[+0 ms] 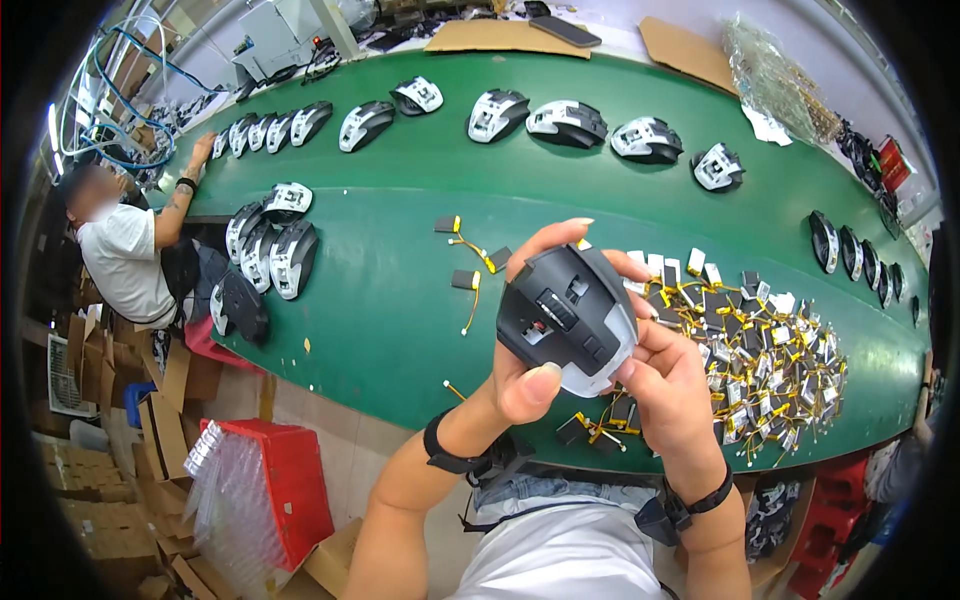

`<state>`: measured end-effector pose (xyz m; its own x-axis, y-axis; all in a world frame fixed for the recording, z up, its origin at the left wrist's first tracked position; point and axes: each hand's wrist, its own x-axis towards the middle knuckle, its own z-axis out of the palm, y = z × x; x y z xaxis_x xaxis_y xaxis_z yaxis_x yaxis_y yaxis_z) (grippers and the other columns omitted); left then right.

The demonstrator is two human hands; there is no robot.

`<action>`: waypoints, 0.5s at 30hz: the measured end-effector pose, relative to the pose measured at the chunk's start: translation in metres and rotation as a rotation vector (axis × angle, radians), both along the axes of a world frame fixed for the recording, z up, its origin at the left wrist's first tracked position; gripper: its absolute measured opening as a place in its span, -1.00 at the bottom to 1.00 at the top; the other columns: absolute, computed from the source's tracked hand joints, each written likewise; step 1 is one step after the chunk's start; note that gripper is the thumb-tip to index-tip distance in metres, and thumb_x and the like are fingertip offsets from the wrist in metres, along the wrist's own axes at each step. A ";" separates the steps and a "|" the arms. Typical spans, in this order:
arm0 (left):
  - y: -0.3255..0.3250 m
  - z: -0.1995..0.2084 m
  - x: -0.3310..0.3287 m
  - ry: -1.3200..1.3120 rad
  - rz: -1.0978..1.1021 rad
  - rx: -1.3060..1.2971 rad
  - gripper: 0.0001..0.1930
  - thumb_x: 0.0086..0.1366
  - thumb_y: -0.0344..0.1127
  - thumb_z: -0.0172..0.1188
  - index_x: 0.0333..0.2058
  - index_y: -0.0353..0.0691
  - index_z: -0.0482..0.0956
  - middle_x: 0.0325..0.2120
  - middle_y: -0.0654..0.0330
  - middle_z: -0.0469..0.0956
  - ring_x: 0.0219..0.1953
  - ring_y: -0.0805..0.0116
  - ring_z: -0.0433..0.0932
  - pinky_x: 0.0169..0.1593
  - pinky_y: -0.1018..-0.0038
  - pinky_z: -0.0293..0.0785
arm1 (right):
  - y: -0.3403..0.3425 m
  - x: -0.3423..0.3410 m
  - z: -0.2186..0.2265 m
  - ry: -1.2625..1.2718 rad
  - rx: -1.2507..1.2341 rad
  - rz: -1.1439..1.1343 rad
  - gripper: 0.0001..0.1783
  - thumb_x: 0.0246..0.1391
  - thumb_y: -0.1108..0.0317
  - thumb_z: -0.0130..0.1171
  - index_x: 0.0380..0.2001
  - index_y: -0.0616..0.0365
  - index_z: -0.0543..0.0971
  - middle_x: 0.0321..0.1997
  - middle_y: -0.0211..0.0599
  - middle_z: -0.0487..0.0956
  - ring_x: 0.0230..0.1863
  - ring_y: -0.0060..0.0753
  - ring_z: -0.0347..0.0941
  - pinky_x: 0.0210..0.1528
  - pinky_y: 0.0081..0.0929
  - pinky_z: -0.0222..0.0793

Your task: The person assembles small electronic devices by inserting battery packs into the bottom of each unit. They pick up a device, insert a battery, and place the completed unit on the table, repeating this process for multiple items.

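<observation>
The left grip (515,375) is wrapped around the black-and-grey mouse (560,310), above the counter (400,300); the right grip (668,372) is closed on its pale end. Right of it: piled batteries (765,365), labels too small to read. Left: bare counter up to grouped mice (270,250). Below the near edge: red crate (295,490), bubble wrap (235,500) against it; carton (768,572) containing dark parts (772,520).

A long green table (400,180) carries black-and-white computer mice (567,123) spaced along its far side, a bunch of mice (293,258) at its left end and a close row of mice (825,242) at the right. A heap of small wired batteries (770,370) spreads over the right part; loose batteries (465,279) lie near the middle.
</observation>
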<state>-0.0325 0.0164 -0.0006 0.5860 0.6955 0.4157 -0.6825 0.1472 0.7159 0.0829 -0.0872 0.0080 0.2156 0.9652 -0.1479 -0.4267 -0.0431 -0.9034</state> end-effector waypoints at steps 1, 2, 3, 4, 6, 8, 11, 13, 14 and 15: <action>0.000 -0.001 0.000 0.005 0.002 0.006 0.09 -0.06 0.32 0.34 0.31 -0.07 -0.01 0.02 -0.33 0.37 -0.08 -0.07 0.56 -0.04 0.10 0.56 | 0.001 -0.001 -0.003 0.017 0.001 -0.010 -0.77 0.10 0.46 0.14 -0.19 0.37 0.52 -0.33 -0.31 0.61 -0.32 -0.58 0.52 -0.18 -0.59 0.45; 0.001 0.000 0.000 -0.005 -0.005 0.005 0.10 -0.07 0.33 0.36 0.30 -0.06 -0.01 0.01 -0.34 0.37 -0.09 -0.06 0.56 -0.06 0.12 0.57 | 0.001 -0.001 -0.003 0.016 0.013 -0.006 -0.77 0.09 0.48 0.13 -0.18 0.37 0.52 -0.33 -0.30 0.61 -0.32 -0.58 0.53 -0.17 -0.59 0.45; 0.003 -0.003 0.000 -0.009 -0.003 0.049 0.10 -0.07 0.33 0.36 0.30 -0.07 -0.01 0.01 -0.33 0.37 -0.10 -0.06 0.56 -0.06 0.12 0.57 | 0.002 -0.002 -0.004 0.025 0.006 -0.012 -0.78 0.09 0.48 0.13 -0.19 0.37 0.52 -0.32 -0.30 0.62 -0.32 -0.58 0.53 -0.17 -0.59 0.45; 0.006 -0.009 -0.001 -0.013 -0.001 0.094 0.09 -0.07 0.32 0.36 0.30 -0.07 0.00 0.00 -0.33 0.37 -0.10 -0.06 0.56 -0.07 0.12 0.57 | 0.003 -0.003 -0.005 0.034 -0.001 -0.019 -0.78 0.09 0.48 0.13 -0.20 0.37 0.52 -0.31 -0.29 0.62 -0.31 -0.58 0.53 -0.17 -0.58 0.45; 0.004 -0.009 -0.001 0.001 0.001 0.056 0.07 -0.06 0.31 0.33 0.30 -0.09 0.00 -0.01 -0.33 0.38 -0.11 -0.06 0.57 -0.08 0.13 0.58 | 0.001 -0.003 -0.008 0.036 -0.020 -0.007 -0.77 0.09 0.47 0.15 -0.18 0.37 0.51 -0.29 -0.26 0.62 -0.29 -0.56 0.53 -0.16 -0.57 0.45; 0.005 0.002 -0.003 0.046 0.006 -0.053 0.03 -0.02 0.30 0.22 0.29 -0.16 -0.01 -0.03 -0.32 0.38 -0.14 -0.06 0.58 -0.10 0.13 0.59 | 0.002 0.001 -0.009 0.019 -0.034 0.040 -0.72 0.10 0.45 0.17 -0.13 0.36 0.48 -0.25 -0.23 0.62 -0.23 -0.53 0.54 -0.13 -0.55 0.46; 0.016 -0.003 -0.002 -0.029 -0.043 -0.135 -0.06 0.04 0.21 0.10 0.30 -0.18 0.00 -0.02 -0.31 0.39 -0.14 -0.15 0.58 -0.07 0.05 0.57 | -0.005 -0.004 0.005 -0.046 0.052 0.137 -0.62 0.10 0.42 0.21 -0.04 0.35 0.42 -0.19 -0.16 0.62 -0.15 -0.45 0.54 -0.08 -0.51 0.47; 0.020 -0.009 -0.002 -0.052 -0.059 -0.233 -0.10 0.07 0.17 0.06 0.30 -0.19 0.01 -0.02 -0.31 0.40 -0.14 -0.17 0.58 -0.06 0.04 0.57 | -0.020 0.002 0.001 -0.064 0.027 0.221 -0.61 0.11 0.48 0.20 0.00 0.34 0.40 -0.16 -0.10 0.62 -0.14 -0.39 0.57 -0.10 -0.47 0.50; 0.018 -0.012 -0.002 -0.061 -0.067 -0.290 -0.12 0.09 0.15 0.04 0.30 -0.20 0.02 -0.02 -0.31 0.40 -0.14 -0.18 0.58 -0.06 0.04 0.56 | -0.029 0.006 0.000 -0.127 0.000 0.111 -0.64 0.11 0.51 0.19 -0.02 0.35 0.42 -0.18 -0.09 0.62 -0.17 -0.40 0.58 -0.13 -0.49 0.51; 0.018 -0.011 0.000 -0.068 -0.077 -0.280 -0.13 0.10 0.14 0.02 0.30 -0.20 0.02 -0.02 -0.30 0.40 -0.14 -0.17 0.58 -0.06 0.05 0.57 | -0.033 0.008 0.001 -0.189 -0.027 0.001 -0.66 0.10 0.54 0.19 -0.04 0.35 0.45 -0.19 -0.08 0.63 -0.21 -0.41 0.59 -0.16 -0.51 0.52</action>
